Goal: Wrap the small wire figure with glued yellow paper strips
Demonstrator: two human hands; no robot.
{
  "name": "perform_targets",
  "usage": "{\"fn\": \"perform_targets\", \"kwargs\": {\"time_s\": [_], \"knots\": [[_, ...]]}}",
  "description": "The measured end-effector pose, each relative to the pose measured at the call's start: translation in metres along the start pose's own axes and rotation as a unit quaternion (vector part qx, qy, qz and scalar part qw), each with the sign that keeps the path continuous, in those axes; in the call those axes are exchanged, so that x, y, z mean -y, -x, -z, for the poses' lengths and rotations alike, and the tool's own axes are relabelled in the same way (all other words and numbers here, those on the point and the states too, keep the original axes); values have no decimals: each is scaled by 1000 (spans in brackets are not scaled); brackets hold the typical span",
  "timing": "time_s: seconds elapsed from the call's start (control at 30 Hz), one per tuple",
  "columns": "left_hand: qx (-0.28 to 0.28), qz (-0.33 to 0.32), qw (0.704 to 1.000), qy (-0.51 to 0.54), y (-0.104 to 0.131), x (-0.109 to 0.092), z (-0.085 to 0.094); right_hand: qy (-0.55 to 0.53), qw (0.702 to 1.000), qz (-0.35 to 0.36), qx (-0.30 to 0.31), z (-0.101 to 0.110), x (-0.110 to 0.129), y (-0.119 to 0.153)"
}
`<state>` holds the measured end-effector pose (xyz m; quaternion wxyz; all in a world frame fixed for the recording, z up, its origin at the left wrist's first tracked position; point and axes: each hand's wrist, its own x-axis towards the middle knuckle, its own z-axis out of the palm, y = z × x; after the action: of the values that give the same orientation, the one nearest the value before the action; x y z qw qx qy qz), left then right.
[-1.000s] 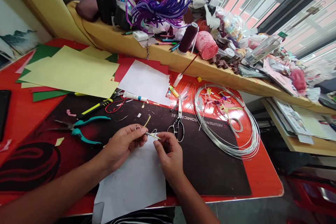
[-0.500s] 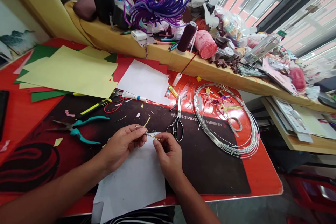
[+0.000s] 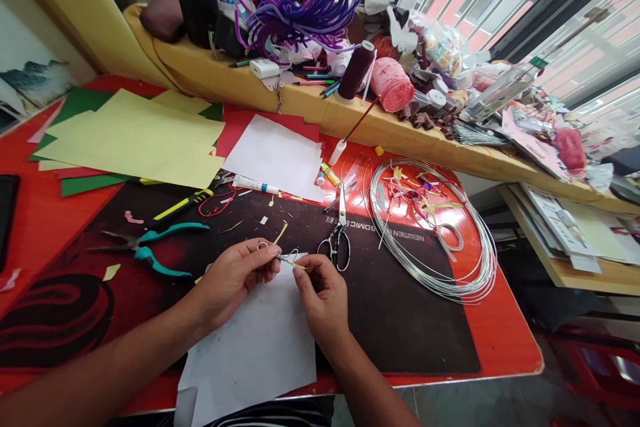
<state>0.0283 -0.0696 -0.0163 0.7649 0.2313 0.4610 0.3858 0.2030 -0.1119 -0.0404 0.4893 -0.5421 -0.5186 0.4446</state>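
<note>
Between my two hands is a small bent wire piece (image 3: 286, 258) with loops at its ends and a thin pale-yellow strip about it. My left hand (image 3: 245, 268) pinches its left part between thumb and fingers. With thumb and forefinger, my right hand (image 3: 323, 290) grips the yellow strip (image 3: 299, 265) at the right end; the fingertips hide part of it. One loose end of yellow strip (image 3: 281, 232) sticks up past my left fingertips. Under both hands lies a white paper sheet (image 3: 255, 347), which hangs over the table's front edge.
Scissors (image 3: 337, 240) lie just right of my hands, with a coil of silver wire (image 3: 473, 280) farther right. Teal-handled pliers (image 3: 150, 247) and a yellow-black cutter (image 3: 183, 205) are on the left. Coloured paper sheets (image 3: 135, 137) lie behind, below a cluttered sill (image 3: 310, 103).
The view has shifted very slightly. Both hands stay at nearly the same place, still pinching the wire piece and strip.
</note>
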Motion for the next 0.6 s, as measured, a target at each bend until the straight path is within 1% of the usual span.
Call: {"fn": "perform_targets", "kwargs": {"time_s": [0.43, 0.6], "knots": [[1, -11, 1000, -17, 1, 2, 1, 1, 1000, 2, 3, 2, 2, 2], [8, -22, 1000, -9, 0, 3, 1, 19, 1000, -4, 6, 3, 0, 3]]}}
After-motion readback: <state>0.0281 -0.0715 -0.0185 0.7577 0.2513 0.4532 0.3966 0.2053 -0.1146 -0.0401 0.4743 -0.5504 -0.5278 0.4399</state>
